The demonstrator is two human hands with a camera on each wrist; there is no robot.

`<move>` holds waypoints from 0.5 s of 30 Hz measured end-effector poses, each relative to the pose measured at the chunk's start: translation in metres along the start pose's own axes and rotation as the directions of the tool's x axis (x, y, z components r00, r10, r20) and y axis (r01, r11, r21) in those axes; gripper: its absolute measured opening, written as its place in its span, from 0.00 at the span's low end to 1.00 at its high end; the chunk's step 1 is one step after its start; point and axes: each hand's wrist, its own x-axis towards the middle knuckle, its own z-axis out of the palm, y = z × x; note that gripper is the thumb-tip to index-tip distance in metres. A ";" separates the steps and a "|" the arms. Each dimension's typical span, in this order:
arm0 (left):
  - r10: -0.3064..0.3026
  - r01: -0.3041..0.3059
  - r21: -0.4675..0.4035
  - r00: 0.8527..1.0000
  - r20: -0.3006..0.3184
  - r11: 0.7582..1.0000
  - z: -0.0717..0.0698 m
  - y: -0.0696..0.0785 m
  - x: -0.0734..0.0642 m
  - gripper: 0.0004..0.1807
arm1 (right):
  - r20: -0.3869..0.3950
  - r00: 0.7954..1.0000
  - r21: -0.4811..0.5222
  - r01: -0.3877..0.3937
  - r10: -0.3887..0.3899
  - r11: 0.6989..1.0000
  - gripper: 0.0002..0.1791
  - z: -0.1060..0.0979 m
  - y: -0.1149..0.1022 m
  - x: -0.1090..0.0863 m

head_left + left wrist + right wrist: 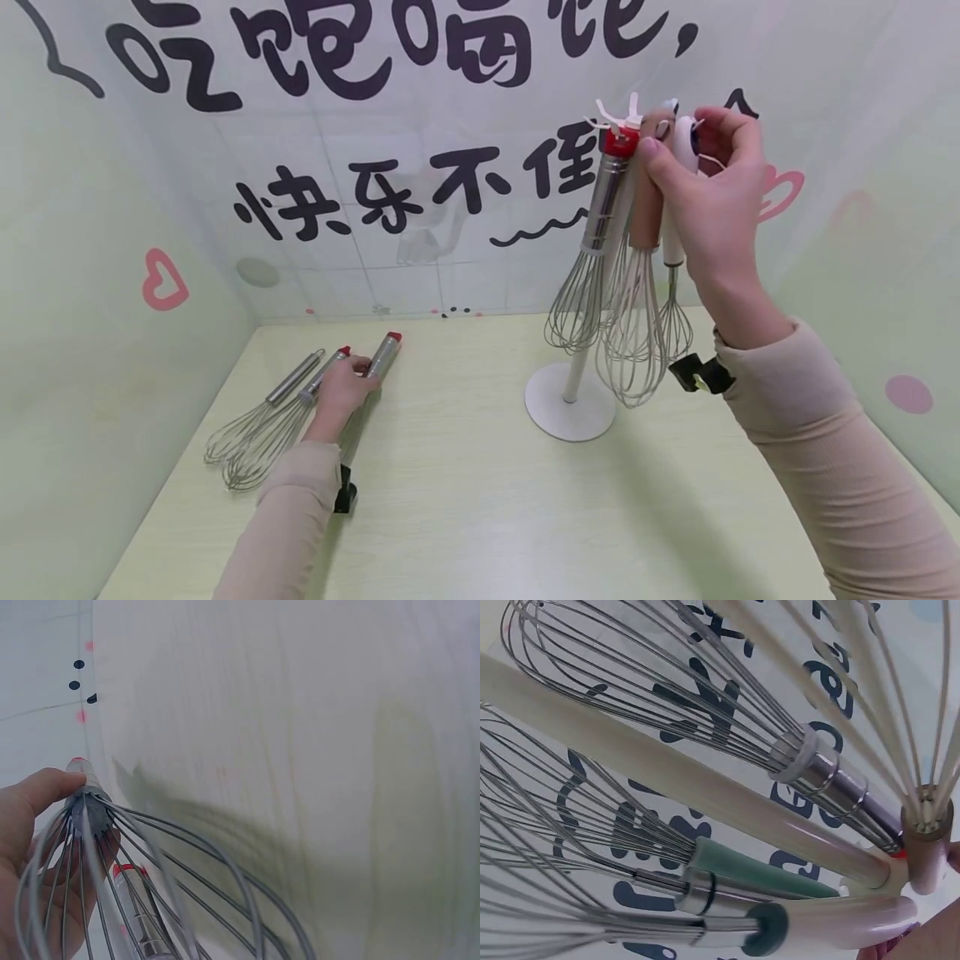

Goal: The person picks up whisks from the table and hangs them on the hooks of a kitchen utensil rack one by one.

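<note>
My left hand [343, 392] grips a steel-handled whisk with a red end [384, 354] at the table's left side; its wire loops [240, 889] spread close to the left wrist camera. Beside it lie a second red-ended whisk [262, 450] and a plain steel whisk [285, 387]. My right hand [723, 196] is up at the top of a white stand [543, 408], thumb across the brown handle [645, 208] of a whisk, fingers bent behind, partly hidden. Close against that hand is a white-handled whisk [847, 922]. A red-ended whisk [600, 208] hangs to the left.
White hooks [633, 104] stick out at the stand's top. A green-handled whisk [757, 870] and another steel one [727, 892] hang there too. The pale table [465, 467] meets a printed back wall [420, 283] and side walls.
</note>
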 end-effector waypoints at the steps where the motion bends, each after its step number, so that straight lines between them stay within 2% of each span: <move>1: -0.001 0.001 -0.001 1.000 0.000 1.000 0.000 0.000 0.000 0.25 | -0.006 1.000 -0.010 -0.001 0.001 1.000 0.24 0.000 -0.002 -0.001; 15: 0.019 -0.019 -0.002 1.000 -0.006 1.000 0.000 0.006 -0.003 0.25 | -0.031 0.999 -0.062 -0.031 0.029 0.998 0.27 0.001 -0.007 -0.004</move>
